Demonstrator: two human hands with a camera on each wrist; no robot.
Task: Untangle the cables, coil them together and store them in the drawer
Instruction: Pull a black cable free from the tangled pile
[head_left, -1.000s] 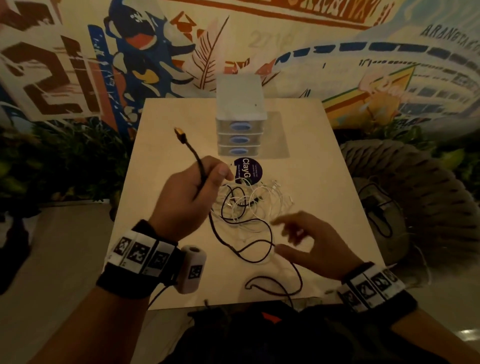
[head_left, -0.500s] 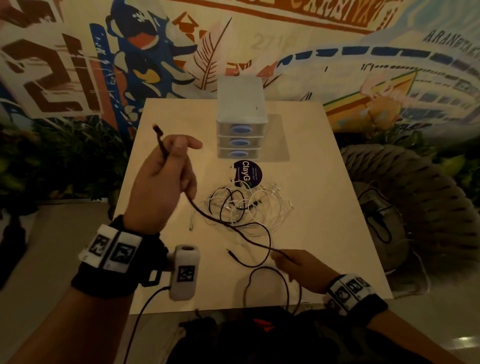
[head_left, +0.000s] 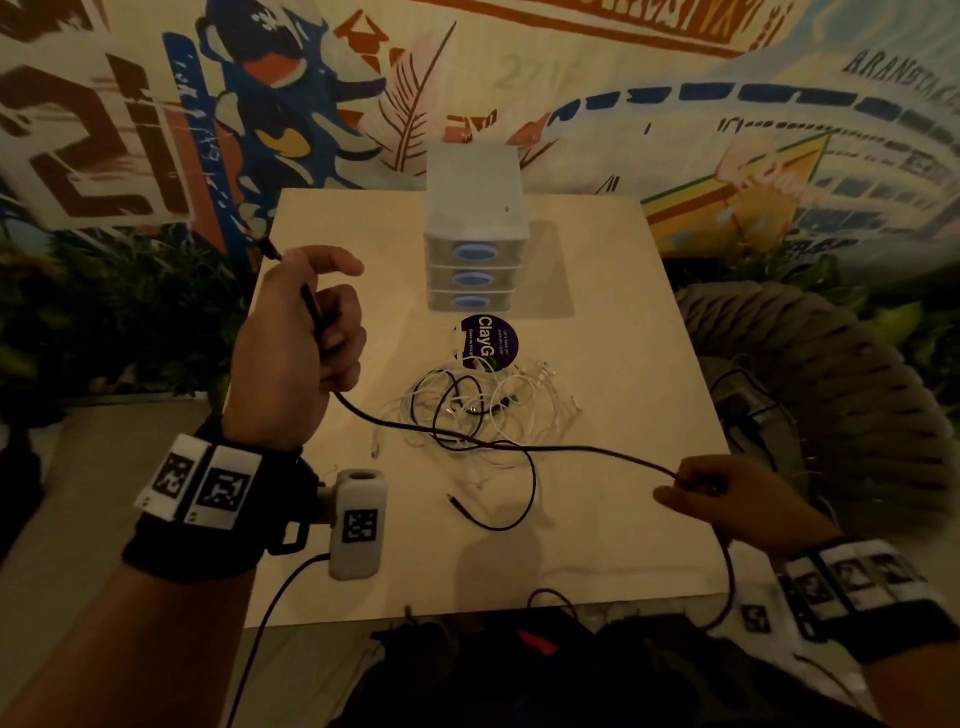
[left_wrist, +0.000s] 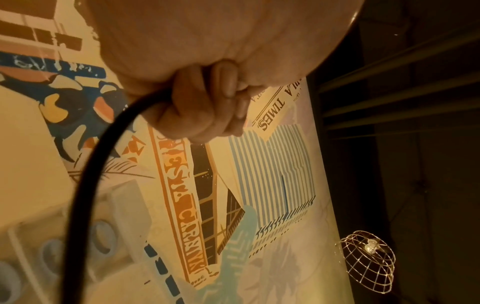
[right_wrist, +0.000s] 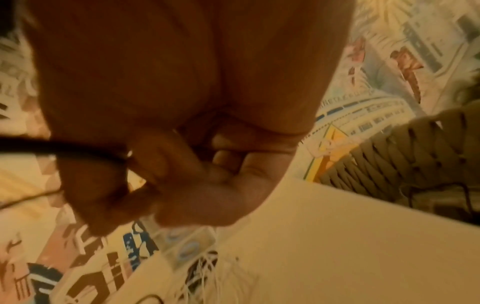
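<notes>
A long black cable (head_left: 519, 446) stretches between both hands above the table (head_left: 623, 519). My left hand (head_left: 306, 343) grips it near its plug end (head_left: 270, 248), raised at the table's left edge; its curled fingers (left_wrist: 207, 102) hold the cable (left_wrist: 85, 174). My right hand (head_left: 701, 491) pinches the same cable (right_wrist: 64, 150) near the front right of the table, and the cable hangs down past it off the front edge. A tangle of white cables (head_left: 509, 410) and a second black cable (head_left: 532, 483) lies mid-table. A small white unit of three drawers (head_left: 472, 254), all closed, stands at the back.
A round dark sticker (head_left: 491, 343) lies between the drawers and the tangle. A woven chair (head_left: 821, 389) stands right of the table with dark wires on its seat. A painted wall is behind, plants to the left.
My right hand has pinched the black cable and drawn it out to the right. My left hand has lifted the plug end up and left, pulling the cable straighter out of the tangle.
</notes>
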